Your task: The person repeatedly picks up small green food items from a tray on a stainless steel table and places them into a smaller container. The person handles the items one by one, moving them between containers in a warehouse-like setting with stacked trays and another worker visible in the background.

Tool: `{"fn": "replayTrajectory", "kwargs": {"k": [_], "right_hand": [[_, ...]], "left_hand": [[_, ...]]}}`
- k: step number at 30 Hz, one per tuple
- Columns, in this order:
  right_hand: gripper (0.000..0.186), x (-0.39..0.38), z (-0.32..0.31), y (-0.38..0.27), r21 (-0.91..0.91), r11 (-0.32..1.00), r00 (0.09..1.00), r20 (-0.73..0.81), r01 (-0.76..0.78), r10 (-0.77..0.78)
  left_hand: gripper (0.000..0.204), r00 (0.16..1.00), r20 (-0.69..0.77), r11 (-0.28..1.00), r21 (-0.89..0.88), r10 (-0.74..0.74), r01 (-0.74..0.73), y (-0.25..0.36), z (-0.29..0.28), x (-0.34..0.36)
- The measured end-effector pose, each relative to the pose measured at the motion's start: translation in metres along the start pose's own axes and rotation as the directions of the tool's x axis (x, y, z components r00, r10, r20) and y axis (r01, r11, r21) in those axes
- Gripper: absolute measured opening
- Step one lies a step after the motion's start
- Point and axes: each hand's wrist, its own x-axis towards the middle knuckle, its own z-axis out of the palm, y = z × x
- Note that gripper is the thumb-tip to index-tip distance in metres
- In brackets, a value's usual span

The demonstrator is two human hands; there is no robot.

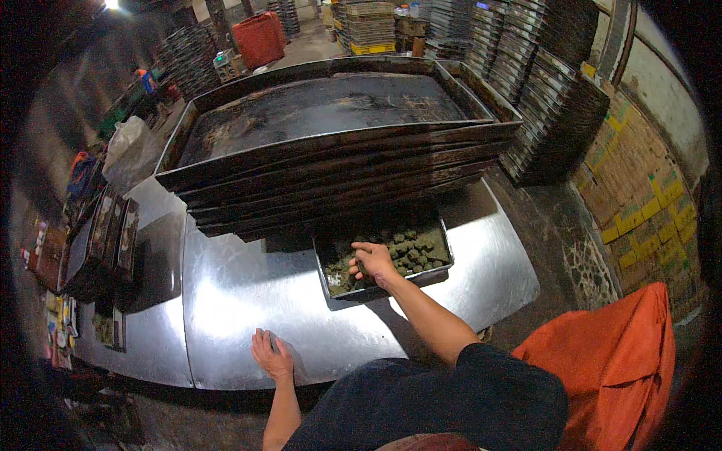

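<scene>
Lumps [415, 252], dark green, lie in a tray [429, 271] running roughly 9 to 3 o'clock, mostly at 3 from the nearer right hand [374, 261]; the left hand [274, 359] rests on the metal surface [218, 293] toward 7; fingers bend, grip unclear on both

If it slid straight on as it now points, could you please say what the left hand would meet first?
Across the metal tabletop, the left hand would probably meet the stack of dark trays first, near its left end, though depth is unclear.
</scene>
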Motion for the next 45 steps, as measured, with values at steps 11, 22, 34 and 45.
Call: {"fn": "replayTrajectory", "kwargs": {"k": [11, 22, 34, 45], "right_hand": [[0.028, 0.002, -0.006, -0.006, 0.151, 0.989, 0.999, 0.044, -0.007, 0.0], [0.053, -0.007, -0.009, -0.015, 0.122, 0.992, 0.995, -0.089, -0.042, 0.053], [0.027, -0.026, -0.009, -0.019, -0.148, 0.986, 0.997, 0.011, 0.074, -0.073], [0.039, 0.015, -0.028, 0.026, -0.513, 0.834, 0.961, -0.059, 0.202, -0.269]], "left_hand": [[0.042, 1.0, 0.012, 1.0, -0.008, 0.008, -0.008, 0.007, -0.002, 0.001], [0.04, 1.0, -0.006, 0.998, -0.061, 0.003, -0.003, 0.007, -0.004, -0.001], [0.039, 0.999, 0.034, 0.999, -0.01, -0.041, 0.041, 0.011, -0.005, 0.002], [0.039, 1.0, -0.016, 1.0, -0.006, -0.013, 0.013, 0.007, 0.003, 0.001]]}}
